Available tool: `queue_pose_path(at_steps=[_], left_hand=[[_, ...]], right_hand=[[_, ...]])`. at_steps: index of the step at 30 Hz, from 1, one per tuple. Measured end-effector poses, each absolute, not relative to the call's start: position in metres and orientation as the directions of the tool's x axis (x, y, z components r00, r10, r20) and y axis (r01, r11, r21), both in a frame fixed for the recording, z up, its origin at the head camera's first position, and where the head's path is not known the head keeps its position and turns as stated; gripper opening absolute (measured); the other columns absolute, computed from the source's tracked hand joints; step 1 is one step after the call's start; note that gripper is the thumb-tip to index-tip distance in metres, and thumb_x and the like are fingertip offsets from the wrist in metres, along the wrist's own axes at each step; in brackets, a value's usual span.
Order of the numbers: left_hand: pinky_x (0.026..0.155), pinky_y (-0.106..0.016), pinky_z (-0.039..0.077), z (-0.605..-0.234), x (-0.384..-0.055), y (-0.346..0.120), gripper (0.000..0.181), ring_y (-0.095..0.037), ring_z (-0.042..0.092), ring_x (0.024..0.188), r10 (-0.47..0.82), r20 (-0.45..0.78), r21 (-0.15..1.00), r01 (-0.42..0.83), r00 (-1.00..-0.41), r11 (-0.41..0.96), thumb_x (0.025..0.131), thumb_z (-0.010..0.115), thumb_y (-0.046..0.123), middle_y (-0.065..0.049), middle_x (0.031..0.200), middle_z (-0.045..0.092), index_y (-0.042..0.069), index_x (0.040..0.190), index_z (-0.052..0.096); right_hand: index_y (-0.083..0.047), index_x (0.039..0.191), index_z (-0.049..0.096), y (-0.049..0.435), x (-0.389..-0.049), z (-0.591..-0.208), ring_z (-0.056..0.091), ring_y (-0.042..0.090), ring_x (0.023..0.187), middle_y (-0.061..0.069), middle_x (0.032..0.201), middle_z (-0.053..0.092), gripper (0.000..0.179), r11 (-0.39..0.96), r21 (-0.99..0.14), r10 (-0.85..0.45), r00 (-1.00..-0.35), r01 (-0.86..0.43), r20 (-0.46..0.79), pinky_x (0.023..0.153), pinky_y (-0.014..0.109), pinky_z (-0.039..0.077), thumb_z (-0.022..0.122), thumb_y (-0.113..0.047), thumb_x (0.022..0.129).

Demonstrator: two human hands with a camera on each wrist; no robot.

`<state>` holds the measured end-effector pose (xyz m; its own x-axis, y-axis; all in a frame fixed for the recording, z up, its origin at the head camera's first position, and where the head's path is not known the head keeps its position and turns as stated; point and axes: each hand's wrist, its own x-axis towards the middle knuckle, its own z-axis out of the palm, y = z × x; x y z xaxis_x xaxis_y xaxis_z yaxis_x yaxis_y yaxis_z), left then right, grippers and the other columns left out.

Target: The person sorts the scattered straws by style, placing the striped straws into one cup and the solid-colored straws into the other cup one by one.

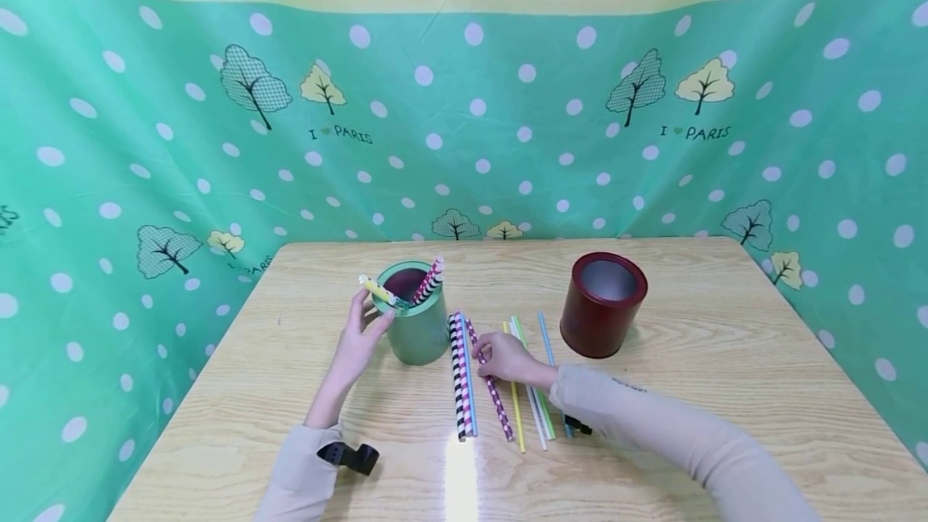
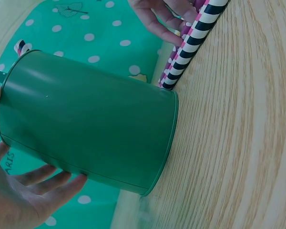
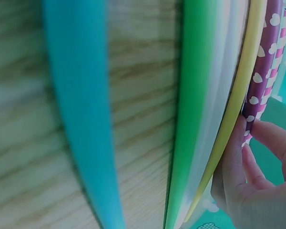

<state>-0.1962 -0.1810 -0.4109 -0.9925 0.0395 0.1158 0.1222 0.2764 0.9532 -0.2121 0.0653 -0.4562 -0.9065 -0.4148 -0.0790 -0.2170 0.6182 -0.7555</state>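
Observation:
A green can [image 1: 419, 333] stands upright left of the middle, with several patterned paper straws leaning in it. My left hand [image 1: 360, 337] rests on its left side, the thumb near the rim and the fairly straight fingertips [image 2: 78, 183] touching the wall. Among straws lying on the table, my right hand [image 1: 503, 357] pinches a purple straw with white hearts [image 1: 500, 408] between thumb and fingers. Left of it lie a black-and-white striped straw [image 1: 458, 389], a pink-and-white one and a blue one. The yellow straw [image 3: 243, 86] lies just right of the purple one.
White and green straws [image 1: 547, 417] lie beyond the yellow one, with a blue straw [image 1: 545, 337] farther right, partly under the right forearm. A dark red can [image 1: 603, 312] stands at the back right. A dotted green curtain [image 1: 464, 127] hangs behind the wooden table [image 1: 725, 329].

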Motion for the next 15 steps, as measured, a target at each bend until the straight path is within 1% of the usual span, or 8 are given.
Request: queue_pose_path(at_steps=[4, 7, 12, 15], left_hand=[[0.098, -0.052, 0.030, -0.399, -0.188, -0.175, 0.062, -0.041, 0.032, 0.121, 0.034, 0.112, 0.952, 0.117, -0.993, 0.282, 0.090, 0.050, 0.013, -0.030, 0.131, 0.031, 0.001, 0.138, 0.013], [0.098, -0.051, 0.030, -0.395, -0.185, -0.174, 0.061, -0.041, 0.031, 0.122, 0.027, 0.104, 0.953, 0.107, -0.994, 0.283, 0.090, 0.050, 0.014, -0.030, 0.131, 0.031, 0.002, 0.138, 0.014], [0.099, -0.051, 0.028, -0.393, -0.184, -0.173, 0.062, -0.040, 0.030, 0.123, 0.034, 0.099, 0.954, 0.104, -0.995, 0.281, 0.091, 0.049, 0.014, -0.029, 0.132, 0.029, 0.002, 0.139, 0.012], [0.099, -0.051, 0.028, -0.393, -0.185, -0.174, 0.063, -0.040, 0.030, 0.123, 0.039, 0.103, 0.954, 0.109, -0.994, 0.279, 0.090, 0.049, 0.014, -0.029, 0.132, 0.029, 0.002, 0.139, 0.011]], right_hand=[[0.001, 0.089, 0.063, 0.065, -0.212, -0.456, 0.041, 0.005, 0.041, -0.003, 0.052, 0.046, 0.025, 0.593, -0.791, -0.386, -0.915, -0.150, -0.116, 0.040, 0.017, 0.040, 0.068, 0.006, 0.065], [0.002, 0.092, 0.061, 0.066, -0.213, -0.454, 0.045, 0.007, 0.043, -0.001, 0.054, 0.049, 0.026, 0.552, -0.830, -0.371, -0.914, -0.074, -0.165, 0.043, 0.019, 0.045, 0.066, 0.008, 0.067], [0.004, 0.101, 0.058, 0.069, -0.215, -0.449, 0.054, 0.012, 0.051, 0.008, 0.065, 0.058, 0.029, 0.441, -0.886, -0.321, -0.897, 0.142, -0.304, 0.052, 0.027, 0.052, 0.061, 0.009, 0.072], [0.004, 0.106, 0.057, 0.070, -0.217, -0.447, 0.056, 0.013, 0.054, 0.012, 0.073, 0.061, 0.033, 0.375, -0.898, -0.296, -0.889, 0.229, -0.350, 0.055, 0.030, 0.053, 0.060, 0.009, 0.074]])
